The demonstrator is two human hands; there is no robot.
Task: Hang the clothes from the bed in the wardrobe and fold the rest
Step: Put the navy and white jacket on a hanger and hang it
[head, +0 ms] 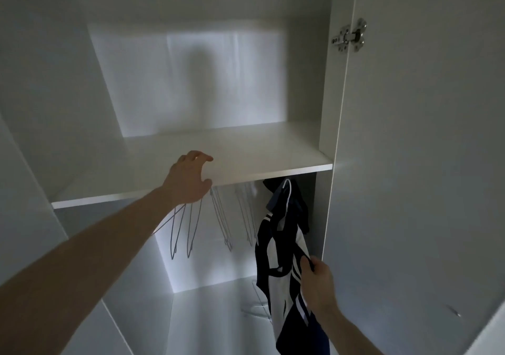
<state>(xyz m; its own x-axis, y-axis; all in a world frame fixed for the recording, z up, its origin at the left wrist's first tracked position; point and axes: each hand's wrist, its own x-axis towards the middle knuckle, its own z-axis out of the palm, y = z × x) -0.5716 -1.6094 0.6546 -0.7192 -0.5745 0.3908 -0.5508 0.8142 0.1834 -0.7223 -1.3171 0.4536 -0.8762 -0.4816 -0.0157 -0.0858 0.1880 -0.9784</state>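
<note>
Left hand (188, 179) is spread, fingers loosely curved at the shelf (246, 147) front edge, nothing held. Empty wire hangers (188, 229) are hung beneath. Right hand (318, 281) is pinched on the navy-white shirt (278, 256), hung at rail's right end. Risk: a downward tug could slip it off its hanger.

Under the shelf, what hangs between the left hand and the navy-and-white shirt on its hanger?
In the head view, empty wire hangers hang in groups between the left hand and the navy-and-white shirt; no other garment shows there.
</note>
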